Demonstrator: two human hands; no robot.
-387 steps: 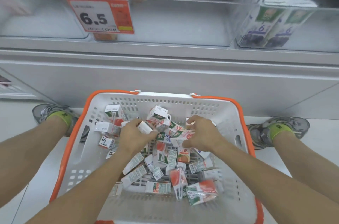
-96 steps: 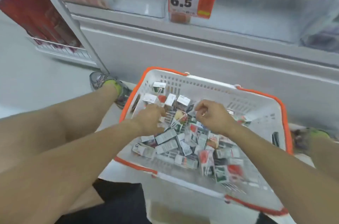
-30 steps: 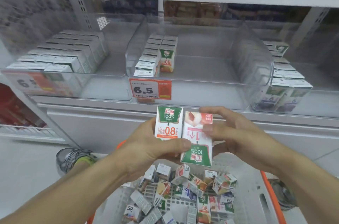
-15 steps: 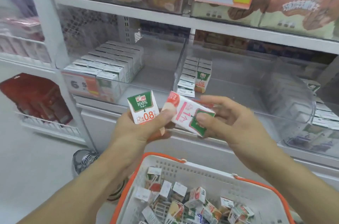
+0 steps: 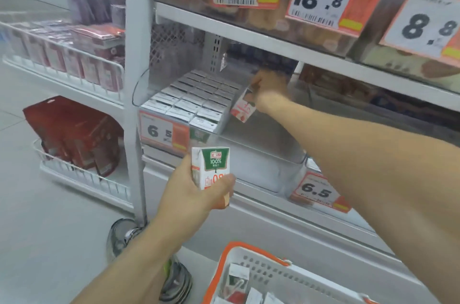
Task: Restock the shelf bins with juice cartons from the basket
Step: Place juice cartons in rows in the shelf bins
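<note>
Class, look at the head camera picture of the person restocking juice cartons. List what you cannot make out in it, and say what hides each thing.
- Basket: bottom edge cuts it off, so its carton count is hidden.
- Pink carton in the right hand: blurred; print unreadable.
- Green carton in the left hand: the thumb covers part of its lower print.
- Left price tag: hazy behind the clear bin front.
- Shoe: partly behind the left arm.

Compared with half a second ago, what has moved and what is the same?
The right hand has reached forward with its pink-and-white carton, now tilted in the clear bin beside the stocked rows. The left hand has dropped slightly and still holds the green-topped carton upright in front of the shelf. The basket stays below.
</note>
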